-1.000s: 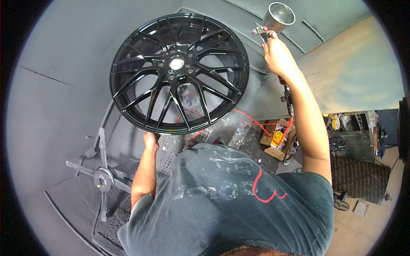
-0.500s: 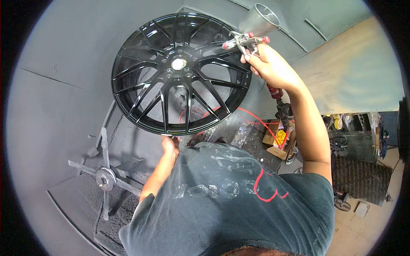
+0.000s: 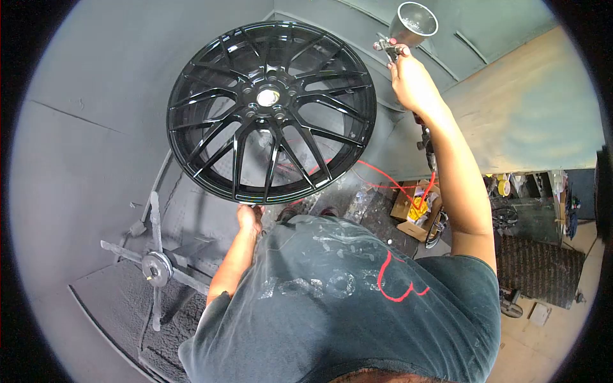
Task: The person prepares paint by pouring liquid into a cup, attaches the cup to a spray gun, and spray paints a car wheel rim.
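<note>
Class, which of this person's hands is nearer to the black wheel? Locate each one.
Left. The left hand is right at the near edge of the black wheel; the right hand, holding the spray gun, is out to the wheel's right, apart from it.

Right hand [image 3: 414,82] raised, left hand [image 3: 249,218] lower

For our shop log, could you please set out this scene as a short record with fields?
Wheel: glossy black, many spokes, pale centre
Left hand: at the wheel's near edge; grip partly hidden
Right hand: holds a spray gun beside the wheel, not touching it
Cup: grey, mounted on the spray gun
Stand: grey, four arms, lower left of picture
Box: cardboard, something yellow inside
</note>
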### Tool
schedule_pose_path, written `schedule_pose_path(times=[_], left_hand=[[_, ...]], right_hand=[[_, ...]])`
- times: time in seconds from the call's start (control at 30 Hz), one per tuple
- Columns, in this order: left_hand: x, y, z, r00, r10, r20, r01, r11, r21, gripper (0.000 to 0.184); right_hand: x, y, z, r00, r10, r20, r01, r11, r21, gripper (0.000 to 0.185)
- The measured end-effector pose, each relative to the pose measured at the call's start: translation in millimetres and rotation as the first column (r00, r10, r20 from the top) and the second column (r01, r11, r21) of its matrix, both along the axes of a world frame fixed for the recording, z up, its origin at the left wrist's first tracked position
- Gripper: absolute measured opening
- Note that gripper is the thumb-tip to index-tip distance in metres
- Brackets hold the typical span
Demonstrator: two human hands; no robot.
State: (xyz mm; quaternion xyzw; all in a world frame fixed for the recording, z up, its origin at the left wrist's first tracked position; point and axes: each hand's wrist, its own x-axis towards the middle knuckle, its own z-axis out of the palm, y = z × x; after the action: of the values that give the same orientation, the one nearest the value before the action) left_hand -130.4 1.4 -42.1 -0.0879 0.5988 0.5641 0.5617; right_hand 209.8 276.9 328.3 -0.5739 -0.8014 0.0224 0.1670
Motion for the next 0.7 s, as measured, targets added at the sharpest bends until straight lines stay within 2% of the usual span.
schedule_pose_path(times=[0.07, 0.1, 0.3, 0.37, 0.5, 0.57, 0.6, 0.67, 0.7], left_hand=[[-7.9, 2.3, 1.0, 1.000, -0.007, -0.014, 0.007, 0.999, 0.041, 0.019], [-9.2, 4.9, 5.5, 1.000, -0.014, -0.027, 0.017, 0.996, 0.082, 0.018], [-39.8, 12.7, 6.7, 0.995, 0.016, -0.096, -0.011, 0.999, 0.046, 0.014], [-45.3, 19.3, 4.9, 0.982, 0.113, -0.149, -0.115, 0.993, -0.002, 0.016], [-45.1, 23.7, 9.1, 0.975, 0.184, -0.126, -0.184, 0.983, 0.007, 0.020], [-31.3, 23.2, 7.8, 0.965, 0.232, -0.126, -0.234, 0.972, -0.003, 0.022], [-24.1, 19.7, -1.4, 0.976, 0.201, -0.086, -0.201, 0.980, 0.007, 0.024], [-0.1, 13.4, 4.6, 0.991, 0.128, -0.030, -0.129, 0.992, -0.012, 0.028], [14.3, 10.0, 16.8, 0.996, 0.089, -0.011, -0.089, 0.995, -0.043, 0.030]], right_hand=[[4.9, 4.5, -4.7, 0.998, 0.050, -0.032, -0.045, 0.989, 0.143, 0.027], [5.1, 6.4, -6.4, 0.998, 0.050, -0.033, -0.045, 0.989, 0.143, 0.027], [-8.5, -11.1, 0.9, 0.996, 0.039, -0.074, -0.034, 0.997, 0.066, 0.023], [-10.6, -20.5, 1.9, 0.994, 0.092, -0.061, -0.090, 0.995, 0.045, 0.024], [-16.2, -43.7, 21.8, 0.988, 0.136, -0.069, -0.139, 0.990, -0.033, 0.023], [-17.4, -49.3, 29.6, 0.955, 0.133, -0.267, -0.188, 0.963, -0.192, 0.027], [-17.5, -49.5, 30.7, 0.954, 0.132, -0.268, -0.186, 0.964, -0.191, 0.027], [-17.3, -48.0, 32.3, 0.859, 0.041, -0.510, -0.288, 0.864, -0.414, 0.028], [-19.2, -48.0, 33.2, 0.859, 0.039, -0.510, -0.284, 0.865, -0.413, 0.028]])
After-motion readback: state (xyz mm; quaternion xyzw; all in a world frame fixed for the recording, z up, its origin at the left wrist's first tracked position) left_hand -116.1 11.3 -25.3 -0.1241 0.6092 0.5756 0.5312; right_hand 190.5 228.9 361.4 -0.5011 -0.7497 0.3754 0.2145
